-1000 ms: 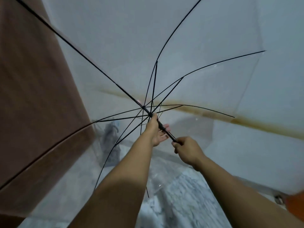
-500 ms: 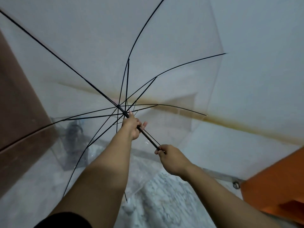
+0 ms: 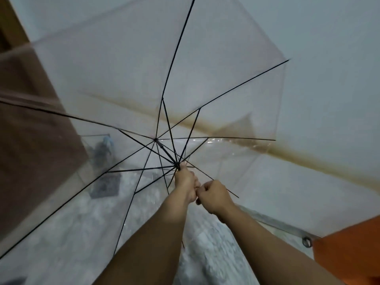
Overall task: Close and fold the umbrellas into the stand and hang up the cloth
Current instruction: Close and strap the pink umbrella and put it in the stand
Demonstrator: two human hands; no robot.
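The left hand [image 3: 186,181] clenches around the sliding hub of the clear umbrella [image 3: 216,64], where the black ribs meet, just above its knuckles. The right hand [image 3: 212,195] grips the shaft directly below, touching the left. The canopy fans out above and away from both fists, ribs angled partway. Beyond the left hand, seen through the plastic, a blurred stand [image 3: 102,161] sits on the floor.

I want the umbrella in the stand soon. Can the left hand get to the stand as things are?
Probably not yet. The left hand grips the runner of the clear umbrella, and the half-open canopy lies between it and the stand on the floor by the brown door.
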